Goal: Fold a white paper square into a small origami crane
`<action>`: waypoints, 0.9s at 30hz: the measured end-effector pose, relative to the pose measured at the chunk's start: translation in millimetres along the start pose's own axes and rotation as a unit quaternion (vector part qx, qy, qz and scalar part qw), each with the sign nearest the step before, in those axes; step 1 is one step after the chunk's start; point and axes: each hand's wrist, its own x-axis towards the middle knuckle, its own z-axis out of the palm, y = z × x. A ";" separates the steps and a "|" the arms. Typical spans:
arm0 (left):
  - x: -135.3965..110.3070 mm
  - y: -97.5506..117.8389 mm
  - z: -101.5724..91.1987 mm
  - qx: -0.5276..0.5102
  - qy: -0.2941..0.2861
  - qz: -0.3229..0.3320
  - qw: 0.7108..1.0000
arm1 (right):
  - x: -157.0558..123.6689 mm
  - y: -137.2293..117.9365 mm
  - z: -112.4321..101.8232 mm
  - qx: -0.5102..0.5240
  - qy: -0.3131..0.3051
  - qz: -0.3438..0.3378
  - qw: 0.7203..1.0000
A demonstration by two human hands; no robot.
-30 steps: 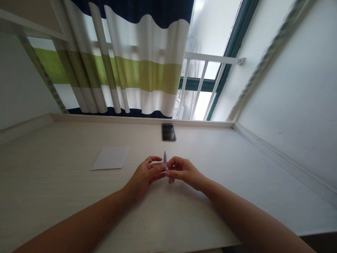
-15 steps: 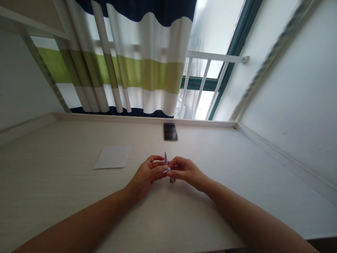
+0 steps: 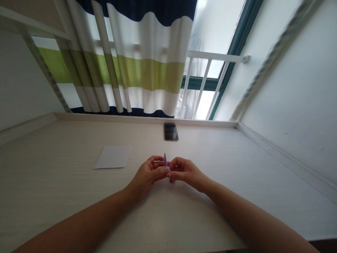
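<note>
- Landmark for all places: the white sheet [image 3: 113,157], which lies flat on the pale counter [image 3: 65,207].
- Lilac strip [image 3: 165,160]: located to the right of the white sheet, slightly nearer the person. It is thin and held between the two hands. One pointed end rises above the fingers, directed away from the person; the other end shows below the fingertips. The middle is covered by the fingers, and its material cannot be told.
- Left hand [image 3: 147,175]: to the right of the white sheet and apart from it. It is gripping the lilac strip between thumb and fingers, the fingers bent. A gold ring [image 3: 149,160] is seen on one finger.
- Right hand [image 3: 185,172]: farther to the right of the white sheet than the left hand. It is pinching the lilac strip with the thumb and curled fingers. The fingertips of the two hands meet closely at the strip; whether they touch one another cannot be told.
- Dark block [image 3: 170,131]: on the counter, right of the white sheet and farther from the person. Its face is blurred and cannot be read.
- Curtain [image 3: 150,75]: beyond the white sheet, past the counter's far edge, with navy, white and green bands.
- White railing [image 3: 210,55]: beyond the white sheet and to its right, in front of a window with a teal frame [image 3: 201,83].
</note>
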 end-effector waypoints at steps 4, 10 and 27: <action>-0.5 -0.2 0.2 -0.001 0.001 0.005 1.000 | 0.2 -0.7 0.2 0.005 0.001 0.002 1.000; -0.4 0.0 0.3 0.006 0.009 0.010 1.000 | 0.8 -0.3 -0.5 0.027 -0.002 0.003 1.000; 0.2 -0.5 -0.4 0.016 0.004 0.021 1.000 | 1.5 0.4 -1.9 0.038 0.007 0.011 0.999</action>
